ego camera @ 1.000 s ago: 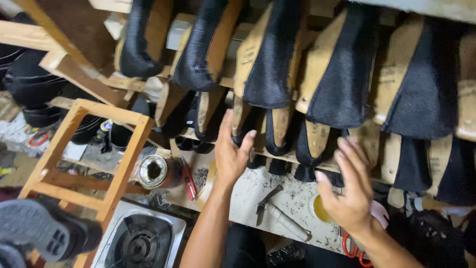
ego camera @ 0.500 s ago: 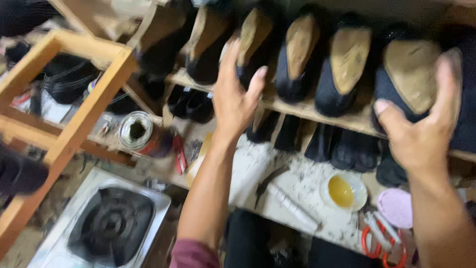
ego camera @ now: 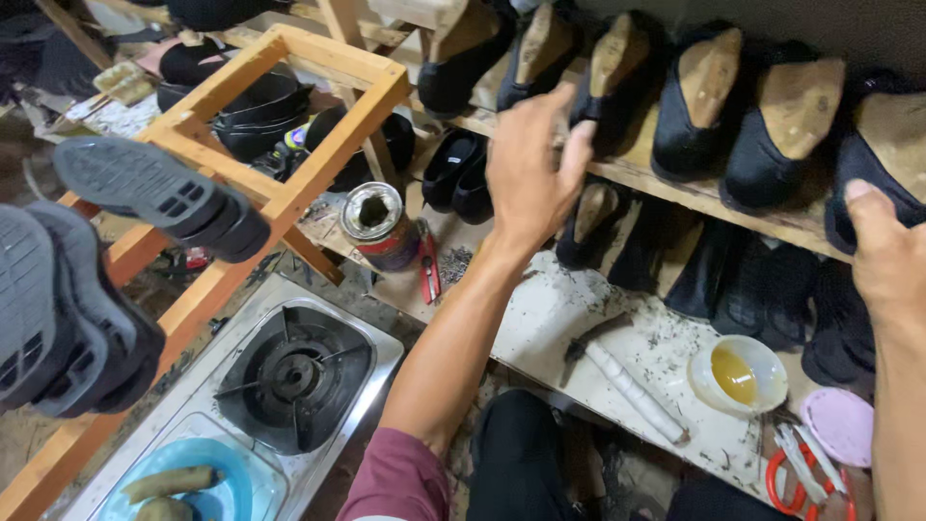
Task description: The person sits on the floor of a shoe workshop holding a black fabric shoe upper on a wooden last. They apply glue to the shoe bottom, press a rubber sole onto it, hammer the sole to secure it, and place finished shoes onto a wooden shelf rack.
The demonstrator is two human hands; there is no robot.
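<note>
My left hand (ego camera: pixel 526 178) is raised at the wooden shelf (ego camera: pixel 772 227), fingers spread, its fingertips touching a black shoe upper (ego camera: pixel 603 92) on a tan last. A row of similar black uppers on lasts (ego camera: pixel 709 101) leans along that shelf. My right hand (ego camera: pixel 887 260) is at the right edge, with its thumb pressed against the last black upper (ego camera: pixel 892 159) in the row. Its fingers are cut off by the frame. More black shoes (ego camera: pixel 719 275) stand under the shelf.
On the spattered bench lie a hammer (ego camera: pixel 593 338), a white stick (ego camera: pixel 637 391), a bowl of yellow glue (ego camera: pixel 738 374), a pink lid (ego camera: pixel 841 425), red scissors (ego camera: pixel 799 473), an open tin (ego camera: pixel 376 220) and a red cutter (ego camera: pixel 427 272). A gas stove (ego camera: pixel 289 371), wooden frame (ego camera: pixel 289 193) and soled shoes (ego camera: pixel 159 198) are on the left.
The view has dropped and swung right. My left hand has moved up to the shelf and now touches an upper. My right hand has gone to the far right shoe.
</note>
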